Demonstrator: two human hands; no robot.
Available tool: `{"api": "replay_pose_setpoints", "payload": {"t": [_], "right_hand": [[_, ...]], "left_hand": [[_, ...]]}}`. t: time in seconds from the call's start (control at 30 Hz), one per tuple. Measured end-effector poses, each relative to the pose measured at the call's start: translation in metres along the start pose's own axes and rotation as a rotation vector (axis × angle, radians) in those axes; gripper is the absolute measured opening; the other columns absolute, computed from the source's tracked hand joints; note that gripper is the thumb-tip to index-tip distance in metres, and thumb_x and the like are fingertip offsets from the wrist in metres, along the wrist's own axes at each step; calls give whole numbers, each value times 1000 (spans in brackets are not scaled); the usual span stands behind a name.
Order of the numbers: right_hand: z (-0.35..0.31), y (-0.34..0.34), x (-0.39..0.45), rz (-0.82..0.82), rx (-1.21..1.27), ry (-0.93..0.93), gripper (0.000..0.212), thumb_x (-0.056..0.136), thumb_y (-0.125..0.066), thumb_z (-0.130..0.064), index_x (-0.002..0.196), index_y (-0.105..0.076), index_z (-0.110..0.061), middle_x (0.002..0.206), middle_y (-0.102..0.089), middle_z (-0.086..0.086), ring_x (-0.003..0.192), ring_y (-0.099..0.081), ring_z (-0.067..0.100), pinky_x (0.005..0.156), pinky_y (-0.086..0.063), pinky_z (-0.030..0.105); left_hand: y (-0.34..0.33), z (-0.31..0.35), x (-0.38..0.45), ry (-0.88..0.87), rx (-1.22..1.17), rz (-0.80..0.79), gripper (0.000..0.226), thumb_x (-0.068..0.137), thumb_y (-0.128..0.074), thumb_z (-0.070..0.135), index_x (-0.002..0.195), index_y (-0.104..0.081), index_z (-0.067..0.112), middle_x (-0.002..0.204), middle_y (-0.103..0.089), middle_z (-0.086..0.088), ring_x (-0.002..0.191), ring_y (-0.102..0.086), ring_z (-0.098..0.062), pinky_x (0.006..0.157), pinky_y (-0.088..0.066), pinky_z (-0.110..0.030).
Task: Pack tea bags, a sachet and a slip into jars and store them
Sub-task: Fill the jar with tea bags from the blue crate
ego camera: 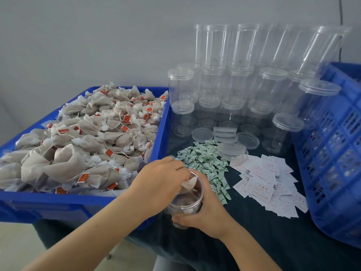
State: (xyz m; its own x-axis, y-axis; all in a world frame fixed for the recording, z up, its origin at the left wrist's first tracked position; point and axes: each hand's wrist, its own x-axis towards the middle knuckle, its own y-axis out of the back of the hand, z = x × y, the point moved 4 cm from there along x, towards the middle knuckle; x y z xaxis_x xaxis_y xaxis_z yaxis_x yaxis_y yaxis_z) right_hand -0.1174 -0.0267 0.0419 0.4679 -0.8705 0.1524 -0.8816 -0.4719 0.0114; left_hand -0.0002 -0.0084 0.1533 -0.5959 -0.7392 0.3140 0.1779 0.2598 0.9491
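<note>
Jar, clear plastic, light, likely slippery: right hand grips its wall. Left hand pinches soft, limp tea bag at jar's mouth.

The bin on the left is solid bright blue, and the tea bags heaped in it are greyish beige with white gathered ends and small orange-red tags. The sachets are white with a green printed pattern. The slips are white with red print. The jars and loose lids are clear and colourless. The crate on the right is blue with a grid of openings. The tabletop is dark teal.
</note>
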Motion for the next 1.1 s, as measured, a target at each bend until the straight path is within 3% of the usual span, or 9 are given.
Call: {"api": "replay_pose_setpoints", "payload": {"t": [0.3,0.37,0.43,0.5,0.63,0.83,0.97,1.1], "right_hand": [[-3,0,-3,2,-30,-12,95,63,-85,3,136,-37,-33,119,-60,-24,112,-62,2,76,-55,18],[-4,0,-3,-9,-32,-24,94,65,-83,8,136,-36,-30,117,-61,-26,112,-62,1,76,-55,16],[-3,0,-3,-13,-25,-33,94,65,-82,9,137,-35,-28,118,-62,-24,113,-62,3,77,-55,18],[-2,0,-4,-10,-12,-43,94,64,-83,6,137,-36,-30,118,-62,-23,114,-63,6,77,-58,25],[-2,-1,-4,-7,-3,-48,95,63,-84,3,137,-37,-32,119,-62,-19,115,-63,12,76,-59,33],[-2,1,-4,6,-30,-29,93,62,-85,0,133,-39,-38,117,-61,-25,112,-62,3,74,-57,23],[-3,1,-3,6,-43,-11,91,60,-87,-5,127,-43,-49,119,-60,-22,112,-63,4,72,-58,24],[-2,1,-3,2,-49,-10,93,64,-86,1,133,-40,-41,123,-60,-17,111,-65,9,73,-57,24]], "left_hand": [[5,5,5,19,180,-160,37,37,-88,8,56,-59,20,55,-53,6,47,-50,-13,41,-34,-19],[2,9,7,11,219,-213,23,60,-80,11,72,-62,19,72,-59,3,60,-48,-13,51,-33,-23],[-7,4,7,64,256,-244,13,88,-53,11,98,-55,20,98,-55,2,81,-44,-15,65,-32,-27],[-9,3,8,96,279,-284,19,93,-41,8,105,-50,20,97,-44,3,91,-46,-18,66,-32,-28],[-9,3,10,118,257,-318,21,95,-40,11,109,-52,20,94,-36,5,97,-49,-17,66,-33,-28],[-10,4,11,115,260,-323,18,95,-42,15,110,-51,20,87,-35,5,96,-55,-20,64,-33,-29],[-11,2,11,88,202,-275,15,98,-44,31,106,-53,23,92,-52,4,91,-58,-18,66,-38,-29],[-12,-3,9,43,36,-279,21,96,-43,42,102,-59,29,97,-60,8,79,-50,-10,74,-32,-26]]}}
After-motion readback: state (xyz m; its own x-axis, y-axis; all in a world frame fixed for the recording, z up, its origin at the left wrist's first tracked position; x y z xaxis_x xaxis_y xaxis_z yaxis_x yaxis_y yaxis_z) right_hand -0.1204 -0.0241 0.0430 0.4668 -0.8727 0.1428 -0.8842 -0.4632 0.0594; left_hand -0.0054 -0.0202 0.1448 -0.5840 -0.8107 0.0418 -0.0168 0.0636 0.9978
